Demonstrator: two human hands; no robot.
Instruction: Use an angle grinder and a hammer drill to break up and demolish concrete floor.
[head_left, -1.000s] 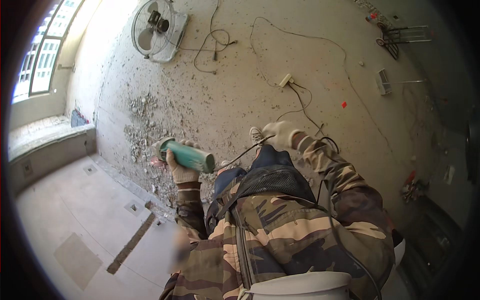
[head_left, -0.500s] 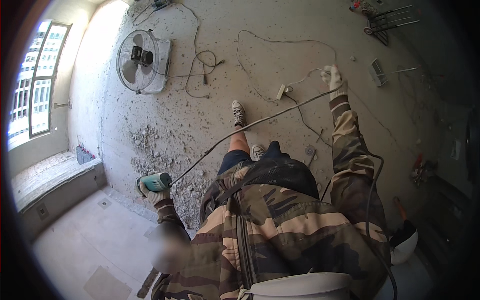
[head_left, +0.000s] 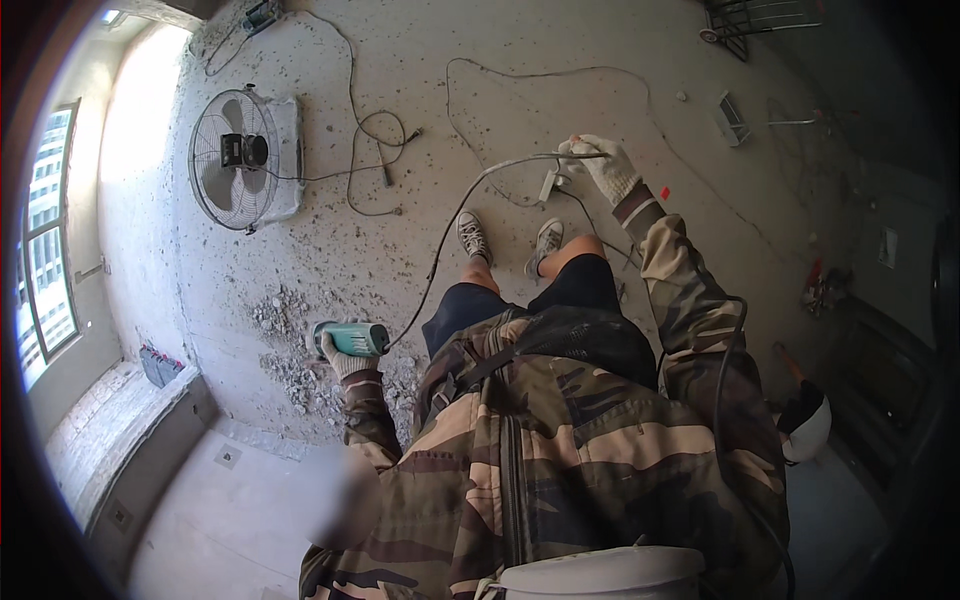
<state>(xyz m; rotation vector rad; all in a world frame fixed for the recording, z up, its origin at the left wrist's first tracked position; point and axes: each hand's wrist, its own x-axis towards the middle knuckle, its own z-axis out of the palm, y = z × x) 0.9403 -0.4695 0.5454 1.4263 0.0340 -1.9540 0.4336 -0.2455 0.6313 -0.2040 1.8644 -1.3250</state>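
Observation:
My left hand [head_left: 345,364], in a pale knitted glove, is closed around a cylindrical teal power tool [head_left: 355,336] held out over the rubble-strewn floor at lower left. A dark cable [head_left: 432,272] runs from the tool's end in an arc up to my right hand [head_left: 611,172]. That hand, also gloved, is raised near the middle-top of the view with its fingers closed on the cable. Just behind it on the floor lies a white power strip [head_left: 550,187] with cords. My sneakers [head_left: 472,236] show between the two hands.
A metal fan [head_left: 215,165] lies at upper left, a second tool [head_left: 260,17] above it. Rubble [head_left: 280,312] is scattered along the left near a ledge [head_left: 105,430] under a window [head_left: 45,270]. A hand truck [head_left: 745,30] and a metal scraper [head_left: 732,122] are at upper right, a white rounded object [head_left: 805,435] at lower right.
My right hand rose away from my body, then moved left, and the cable now arcs between my hands. My left hand swung outward, then back slightly rightward with the tool. My feet have shifted.

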